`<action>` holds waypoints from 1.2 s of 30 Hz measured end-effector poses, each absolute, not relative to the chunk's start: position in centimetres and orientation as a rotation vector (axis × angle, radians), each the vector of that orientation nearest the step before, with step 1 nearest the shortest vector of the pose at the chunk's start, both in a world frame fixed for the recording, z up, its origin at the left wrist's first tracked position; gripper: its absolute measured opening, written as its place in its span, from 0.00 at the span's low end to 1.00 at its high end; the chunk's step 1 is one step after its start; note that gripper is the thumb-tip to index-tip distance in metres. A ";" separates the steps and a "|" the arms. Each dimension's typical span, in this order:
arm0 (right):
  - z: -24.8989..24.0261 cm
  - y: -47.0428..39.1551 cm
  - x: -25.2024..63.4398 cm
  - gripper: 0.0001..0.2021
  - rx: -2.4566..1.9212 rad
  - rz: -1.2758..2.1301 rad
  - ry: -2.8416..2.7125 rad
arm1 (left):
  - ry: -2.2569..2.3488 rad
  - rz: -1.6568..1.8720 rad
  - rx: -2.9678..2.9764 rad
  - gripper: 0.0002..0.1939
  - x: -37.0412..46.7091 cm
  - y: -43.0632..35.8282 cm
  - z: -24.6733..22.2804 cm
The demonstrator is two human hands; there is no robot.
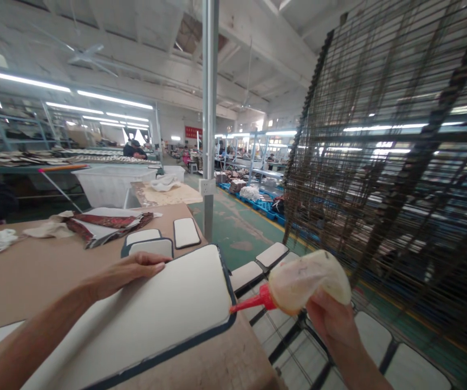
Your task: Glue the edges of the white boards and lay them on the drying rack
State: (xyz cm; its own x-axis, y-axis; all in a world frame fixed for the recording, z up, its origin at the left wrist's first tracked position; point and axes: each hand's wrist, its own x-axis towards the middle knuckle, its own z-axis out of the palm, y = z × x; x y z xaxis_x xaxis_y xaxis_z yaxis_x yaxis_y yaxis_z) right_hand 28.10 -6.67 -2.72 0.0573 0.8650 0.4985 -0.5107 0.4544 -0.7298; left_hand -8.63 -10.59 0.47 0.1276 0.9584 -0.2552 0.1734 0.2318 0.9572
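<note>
A large white panel (pixel 156 309) with rounded corners and a dark border lies at an angle over the brown table. My left hand (pixel 146 264) grips its far edge, thumb on the white face and fingers at the border. In my right hand (pixel 326 309) is a translucent, yellowish squeeze bottle (pixel 309 279) with a red nozzle (pixel 255 300). The bottle is held sideways, and its tip points left, at the dark border near the panel's right corner. Whether the tip touches the panel I cannot tell.
Smaller bordered panels (pixel 186 233) lie behind the large one on the brown table (pixel 6 292). Patterned cloth (pixel 107 223) is at the left. A metal post (pixel 209 119) stands beyond the table. Wire racks (pixel 371 141) rise at the right, with more panels (pixel 374 331) low beside me.
</note>
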 end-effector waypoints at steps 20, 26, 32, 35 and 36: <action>-4.8 -6.7 25.8 0.18 -0.435 0.811 -0.831 | 1.094 1.046 0.912 0.21 -7.6 -8.8 -5.0; -5.0 -5.8 25.2 0.19 -0.472 0.764 -0.827 | 1.103 1.107 0.822 0.25 -7.0 -7.9 -6.8; -4.9 -5.7 24.7 0.20 -0.495 0.765 -0.854 | 1.177 1.153 0.769 0.26 -6.6 -7.5 -8.0; -4.9 -5.6 24.4 0.20 -0.487 0.794 -0.866 | 1.196 1.160 0.756 0.29 -6.4 -7.4 -8.1; -4.9 -5.6 24.3 0.20 -0.486 0.804 -0.867 | 1.201 1.162 0.754 0.30 -6.3 -7.3 -8.2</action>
